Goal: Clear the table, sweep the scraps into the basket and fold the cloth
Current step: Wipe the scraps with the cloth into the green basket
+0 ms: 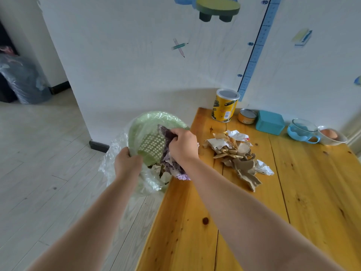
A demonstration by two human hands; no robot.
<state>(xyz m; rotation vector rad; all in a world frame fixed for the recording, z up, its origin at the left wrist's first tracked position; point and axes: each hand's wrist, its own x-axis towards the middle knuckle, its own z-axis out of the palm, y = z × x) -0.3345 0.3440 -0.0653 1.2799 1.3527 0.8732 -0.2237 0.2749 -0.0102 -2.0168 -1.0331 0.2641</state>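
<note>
- Grips with the left hand (128,163) the near rim of the green basket (152,117), tilted right beside the table (254,212) edge.
- Wraps the right hand (182,145) around the bunched purple cloth (175,170), right over the basket mouth.
- Shows a few paper scraps (156,169) already inside, between the two hands and just below the right one.
- Leaves the main scrap pile (236,155) on the wood, to the right of the right hand, near but apart from it.
- Could, by judgement, go wrong three ways:
  - Could drop the cloth in with the rubbish if the right-hand grasp slackens.
  - Could send scraps to the floor if the tilted basket slips or drifts off the table edge.
  - Could pull the clear liner (109,169), loose under the left hand, off the rim.
- Counts two hands, one basket, one liner, one cloth and one pile, its pieces too tangled to number.
- Counts, beyond the right hand by the wall, one yellow can (224,106), one small tin (247,116), one teal box (270,122), one blue glass cup (301,130) and one white bowl (332,141) holding one egg (330,133).
</note>
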